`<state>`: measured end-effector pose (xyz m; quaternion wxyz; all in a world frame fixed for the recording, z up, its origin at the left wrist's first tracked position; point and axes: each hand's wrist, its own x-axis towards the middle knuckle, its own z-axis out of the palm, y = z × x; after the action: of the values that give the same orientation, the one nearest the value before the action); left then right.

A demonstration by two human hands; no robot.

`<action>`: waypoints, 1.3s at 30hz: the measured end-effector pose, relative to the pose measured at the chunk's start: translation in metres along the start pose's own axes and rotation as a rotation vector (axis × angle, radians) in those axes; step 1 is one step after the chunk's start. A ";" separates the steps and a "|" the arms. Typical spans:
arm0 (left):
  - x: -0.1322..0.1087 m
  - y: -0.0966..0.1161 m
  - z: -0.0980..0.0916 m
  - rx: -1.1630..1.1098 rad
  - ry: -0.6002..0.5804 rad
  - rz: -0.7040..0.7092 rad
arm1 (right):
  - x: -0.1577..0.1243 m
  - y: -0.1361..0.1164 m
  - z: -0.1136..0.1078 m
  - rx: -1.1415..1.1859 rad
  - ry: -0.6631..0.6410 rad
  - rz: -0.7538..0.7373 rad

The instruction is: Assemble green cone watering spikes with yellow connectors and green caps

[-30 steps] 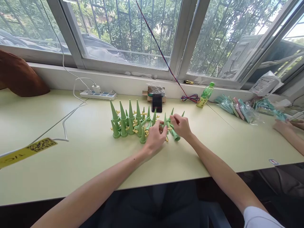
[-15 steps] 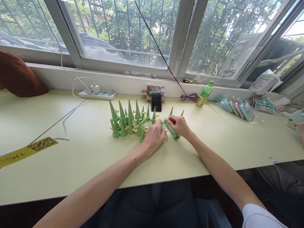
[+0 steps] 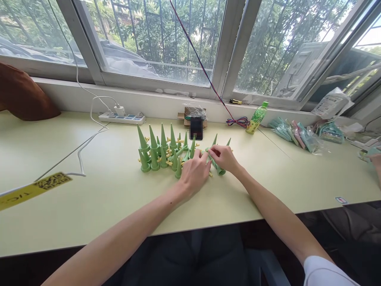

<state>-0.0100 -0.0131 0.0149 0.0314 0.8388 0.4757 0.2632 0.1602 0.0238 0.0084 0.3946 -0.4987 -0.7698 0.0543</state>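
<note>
Windows (image 3: 160, 39) stand behind a pale table (image 3: 104, 206). Near its middle, the left hand (image 3: 196, 171) and right hand (image 3: 222, 157) are close together, fingers bent narrowly inward; whatever either may hold is hidden, so their grip cannot be told. Green cones (image 3: 154, 159) crowd beside the left hand, and a lying cone (image 3: 220, 171) rests by the right. A sideways nudge could topple the nearest upright ones. Small yellow pieces (image 3: 211, 174) might scatter if a finger brushed them.
</note>
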 end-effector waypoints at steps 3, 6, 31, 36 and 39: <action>-0.003 0.004 0.000 -0.004 -0.032 0.073 | 0.000 0.001 0.001 -0.003 0.002 -0.004; -0.006 0.006 0.002 0.010 -0.095 0.115 | 0.000 0.001 0.001 -0.010 0.008 0.003; -0.008 0.000 0.008 0.051 -0.203 0.291 | -0.001 0.000 0.003 0.003 0.011 -0.005; -0.008 0.003 0.006 0.048 -0.212 0.307 | -0.001 0.001 0.003 0.001 0.008 -0.004; -0.009 0.005 0.005 0.017 -0.220 0.292 | -0.001 0.000 0.002 0.001 -0.011 -0.012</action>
<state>-0.0071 -0.0226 0.0083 0.0375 0.9229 0.3446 0.1674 0.1588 0.0234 0.0061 0.3908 -0.4936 -0.7750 0.0552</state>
